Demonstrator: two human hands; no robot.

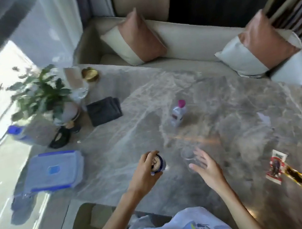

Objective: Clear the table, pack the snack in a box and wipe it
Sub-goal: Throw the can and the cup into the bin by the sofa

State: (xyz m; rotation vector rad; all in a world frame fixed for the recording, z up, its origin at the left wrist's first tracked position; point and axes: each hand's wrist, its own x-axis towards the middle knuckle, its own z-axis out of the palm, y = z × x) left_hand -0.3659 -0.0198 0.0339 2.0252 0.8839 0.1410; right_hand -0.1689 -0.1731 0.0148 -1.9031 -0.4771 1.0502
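My left hand (145,174) grips a blue drink can (158,163) near the front of the grey marble table (245,120). To its right stands a clear glass (188,155), and my right hand (204,165) hovers over it with fingers spread, holding nothing. A plastic box with a blue-rimmed lid (53,171) lies at the table's left edge. A folded dark cloth (104,110) lies further back. Two snack wrappers (285,169) lie at the right. A small bottle with a pink cap (178,114) stands mid-table.
A potted plant (44,91), a wine glass (80,91), a gold dish (90,74), a blue-capped bottle (16,132) and a black item (60,137) crowd the back left. A sofa with two cushions (135,38) runs along the table's far side.
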